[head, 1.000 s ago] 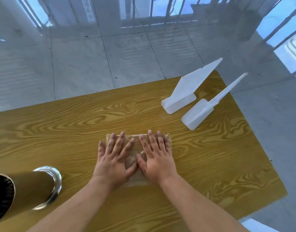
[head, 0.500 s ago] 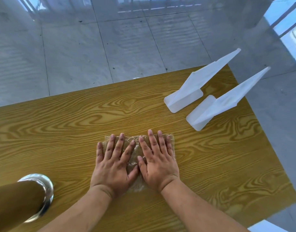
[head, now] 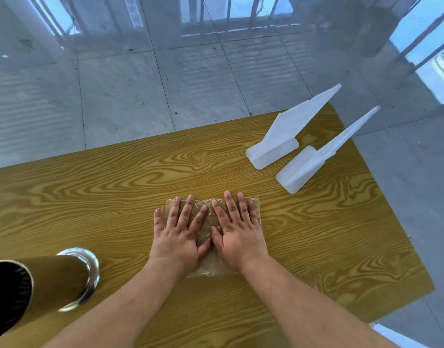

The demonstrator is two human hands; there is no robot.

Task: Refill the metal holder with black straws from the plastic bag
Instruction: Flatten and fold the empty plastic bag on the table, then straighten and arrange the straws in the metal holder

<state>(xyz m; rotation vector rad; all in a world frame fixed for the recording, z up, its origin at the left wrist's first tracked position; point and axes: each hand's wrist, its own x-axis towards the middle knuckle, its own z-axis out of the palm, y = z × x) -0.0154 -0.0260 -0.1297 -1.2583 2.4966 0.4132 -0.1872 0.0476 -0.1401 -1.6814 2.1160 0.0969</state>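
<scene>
A clear plastic bag (head: 208, 268) lies flat and crumpled on the wooden table (head: 316, 234). My left hand (head: 179, 234) and my right hand (head: 237, 232) both press down on it, palms flat, fingers spread, thumbs nearly touching. No straws show inside the bag. The metal holder (head: 65, 277) stands at the near left: a shiny cylinder on a flared base that mirrors the wood grain. Its open top (head: 7, 297) looks filled with the dark ends of black straws.
Two white plastic stands (head: 278, 144) (head: 303, 169) with tall pointed fins sit at the far right of the table. The table's right edge (head: 381, 197) and far edge drop to a glossy grey tiled floor (head: 165, 84).
Only the camera has shifted, tilting down and then back up. Both hands stay flat on the bag in the same spot.
</scene>
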